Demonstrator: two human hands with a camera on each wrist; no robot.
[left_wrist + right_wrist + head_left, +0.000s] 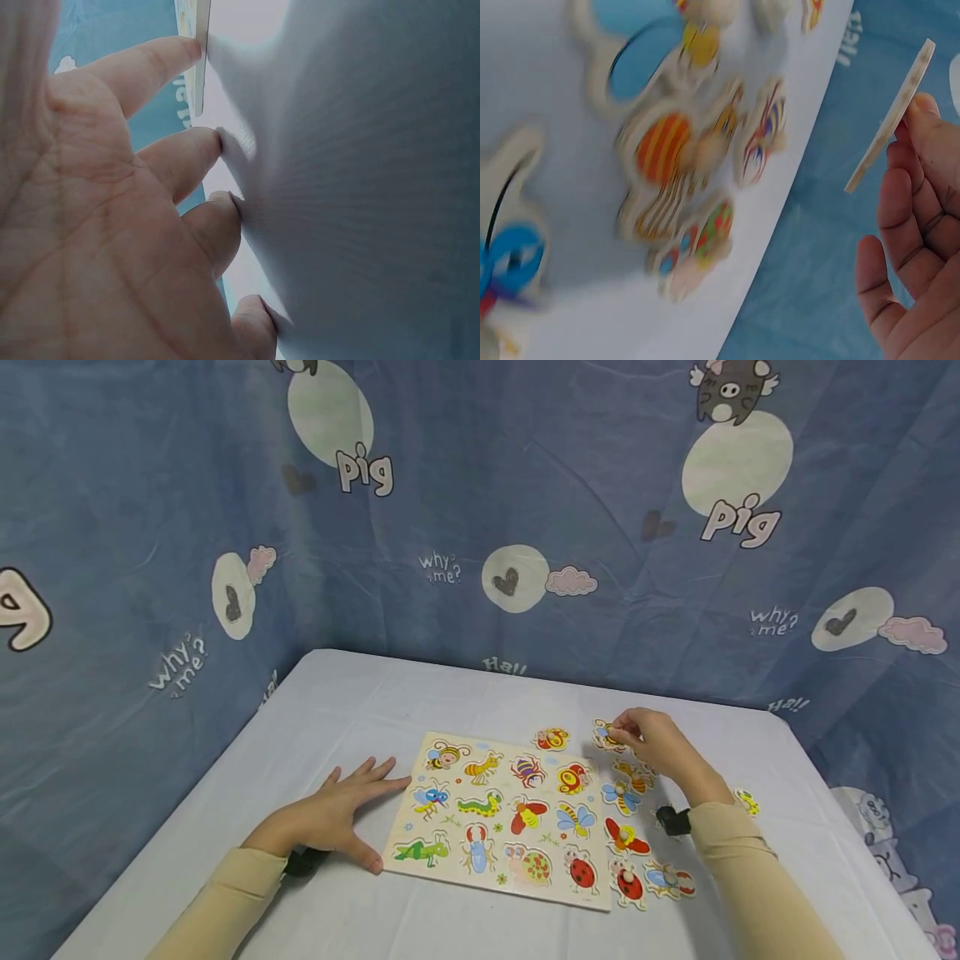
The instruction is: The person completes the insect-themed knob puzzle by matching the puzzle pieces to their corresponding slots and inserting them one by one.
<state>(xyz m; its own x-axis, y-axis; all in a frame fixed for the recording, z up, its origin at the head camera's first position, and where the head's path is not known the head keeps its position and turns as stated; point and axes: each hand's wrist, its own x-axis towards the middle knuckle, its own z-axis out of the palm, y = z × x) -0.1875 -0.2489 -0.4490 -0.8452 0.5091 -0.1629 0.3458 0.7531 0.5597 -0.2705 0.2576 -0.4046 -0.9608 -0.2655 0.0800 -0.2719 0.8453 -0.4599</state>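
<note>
1. Head view shows the right hand (663, 752) beyond the far right corner of the puzzle board (562, 892). Its thumb and fingers pinch a bee piece (602, 732), which extends to the left of the fingertips.
2. Right wrist view shows this piece edge-on, projecting past the fingertips.
3. Left hand (333, 810) has its fingers spread and grasps nothing; the index fingertip touches the board's left edge, the thumb is at the near left corner.
4. Beside the board's right edge lies a ladybug piece (630, 888).
</note>
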